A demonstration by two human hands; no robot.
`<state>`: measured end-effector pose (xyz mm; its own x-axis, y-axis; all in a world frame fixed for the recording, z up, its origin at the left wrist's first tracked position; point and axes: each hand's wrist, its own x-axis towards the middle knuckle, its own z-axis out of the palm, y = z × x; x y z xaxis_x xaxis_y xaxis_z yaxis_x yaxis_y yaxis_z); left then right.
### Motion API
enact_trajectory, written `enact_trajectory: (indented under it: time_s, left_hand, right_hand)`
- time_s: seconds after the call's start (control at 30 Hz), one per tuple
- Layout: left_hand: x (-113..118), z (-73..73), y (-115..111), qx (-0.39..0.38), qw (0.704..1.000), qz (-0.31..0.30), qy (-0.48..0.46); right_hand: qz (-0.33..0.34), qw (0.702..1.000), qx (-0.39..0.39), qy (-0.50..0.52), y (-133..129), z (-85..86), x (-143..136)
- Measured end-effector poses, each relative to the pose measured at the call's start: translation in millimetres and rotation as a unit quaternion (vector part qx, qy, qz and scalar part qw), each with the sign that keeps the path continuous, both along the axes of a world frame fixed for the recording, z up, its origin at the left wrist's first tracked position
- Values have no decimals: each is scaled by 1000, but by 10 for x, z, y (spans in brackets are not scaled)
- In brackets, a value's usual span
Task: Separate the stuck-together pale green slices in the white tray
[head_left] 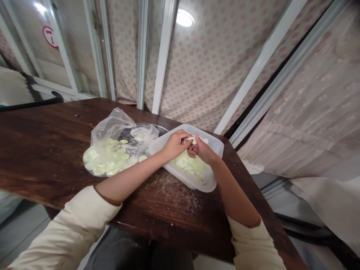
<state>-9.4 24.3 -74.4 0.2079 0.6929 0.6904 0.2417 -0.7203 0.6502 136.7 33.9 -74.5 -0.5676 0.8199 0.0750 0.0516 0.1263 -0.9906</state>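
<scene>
My left hand [177,144] and my right hand [203,149] meet above a translucent white plastic tub [219,150]. Their fingers are closed on a small whitish piece with an uneven edge [192,140], pinched between them; its exact kind is too small to tell. Inside the tub lie many pale yellow-green and white bits [188,165], partly covered by my hands. To the left, a clear plastic bag [111,122] lies open, holding flat, pale yellow-green pieces [108,157]. Part of it rests over a round metal tray [159,128].
Everything stands on a dark brown wooden table [42,150]. Fine pale crumbs [171,195] are scattered in front of the tub. Behind the table rise framed glass panels with a pink-dotted curtain [202,75]. The table's right edge runs close beside the tub.
</scene>
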Motion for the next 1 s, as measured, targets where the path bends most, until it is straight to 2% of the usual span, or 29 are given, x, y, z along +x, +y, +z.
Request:
enact_trajectory:
  time_s: [0.13, 0.27, 0.33, 0.43, 0.6, 0.7, 0.9, 1.0]
  left_hand:
    - [-6, -2, -13, 7, 999, 27, 18]
    - [0, 8, -32, 7, 999, 38, 11]
    - [0, 16, -43, -8, 1000, 27, -5]
    - [-9, 24, -53, -45, 998, -30, -44]
    - [-13, 30, -42, -119, 983, -97, -98]
    - [-3, 26, -16, -141, 981, -102, -89]
    - [-5, -33, 80, -112, 989, -82, -46]
    - [-15, -63, 120, -116, 990, -74, -35]
  right_hand:
    - [-47, 997, 59, 3, 21, -21, -10]
    - [-40, 998, 48, 31, 7, -11, -30]
    - [-16, 998, 48, 47, -10, -3, -40]
    - [2, 995, 84, 45, -21, -2, -39]
    - [-37, 985, 161, -46, 19, -32, -2]
    - [-56, 975, 194, -89, 33, -41, 13]
    - [-118, 945, 242, -187, -5, -19, 2]
    - [-125, 935, 248, -220, -14, -19, 2]
